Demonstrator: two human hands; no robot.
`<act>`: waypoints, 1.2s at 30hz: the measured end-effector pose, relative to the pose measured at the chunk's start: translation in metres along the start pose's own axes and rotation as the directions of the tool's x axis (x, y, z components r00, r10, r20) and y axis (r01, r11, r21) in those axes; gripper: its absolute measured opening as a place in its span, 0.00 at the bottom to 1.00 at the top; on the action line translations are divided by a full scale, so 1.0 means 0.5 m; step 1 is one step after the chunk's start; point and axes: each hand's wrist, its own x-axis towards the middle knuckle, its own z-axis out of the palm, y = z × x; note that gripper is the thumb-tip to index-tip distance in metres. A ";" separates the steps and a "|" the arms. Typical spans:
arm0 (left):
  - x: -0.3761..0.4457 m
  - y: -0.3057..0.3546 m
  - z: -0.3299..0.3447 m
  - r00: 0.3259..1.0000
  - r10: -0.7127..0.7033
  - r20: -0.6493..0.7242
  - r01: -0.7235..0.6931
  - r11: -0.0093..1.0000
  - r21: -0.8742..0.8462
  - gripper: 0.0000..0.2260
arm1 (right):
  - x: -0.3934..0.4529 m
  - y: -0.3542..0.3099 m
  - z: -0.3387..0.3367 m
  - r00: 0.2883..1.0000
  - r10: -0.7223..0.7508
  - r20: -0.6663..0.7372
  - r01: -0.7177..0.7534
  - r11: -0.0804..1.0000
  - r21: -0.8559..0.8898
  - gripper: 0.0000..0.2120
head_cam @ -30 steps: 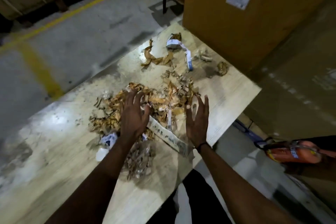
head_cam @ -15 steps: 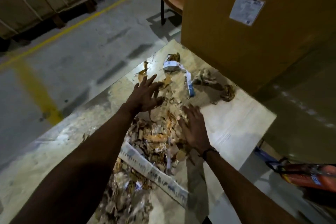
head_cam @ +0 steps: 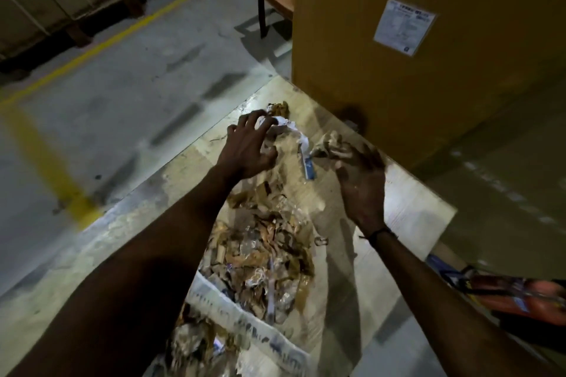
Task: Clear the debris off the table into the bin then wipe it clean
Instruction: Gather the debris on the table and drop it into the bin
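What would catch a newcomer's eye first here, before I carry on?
The heap of torn brown and clear scraps running down the middle of the pale table. At its far end the left hand claws at a crumpled white wrapper, and the right hand meets a brown wad. A big cardboard box looms behind.
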 end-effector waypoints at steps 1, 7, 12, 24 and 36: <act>0.040 0.009 -0.001 0.998 -0.011 0.066 0.011 1.000 -0.003 0.33 | 0.025 0.023 -0.004 0.999 0.038 -0.032 -0.039 0.999 -0.017 0.29; 0.187 0.003 0.025 0.923 -0.056 0.380 0.085 0.994 -0.061 0.40 | 0.106 0.099 0.026 0.992 0.099 0.077 -0.112 0.973 0.200 0.35; 0.126 -0.019 0.048 0.936 0.101 0.338 -0.053 0.987 -0.150 0.30 | 0.121 0.043 0.055 0.964 -0.091 0.251 0.052 0.986 0.158 0.21; -0.177 -0.015 -0.010 0.995 0.068 0.072 -0.027 0.885 -0.465 0.19 | -0.105 -0.067 0.046 0.946 -0.103 0.306 -0.082 0.841 0.535 0.20; -0.263 -0.011 0.055 0.937 0.094 0.336 -0.016 0.973 -0.229 0.32 | -0.221 -0.109 0.083 0.888 -0.077 0.453 -0.131 0.903 0.410 0.25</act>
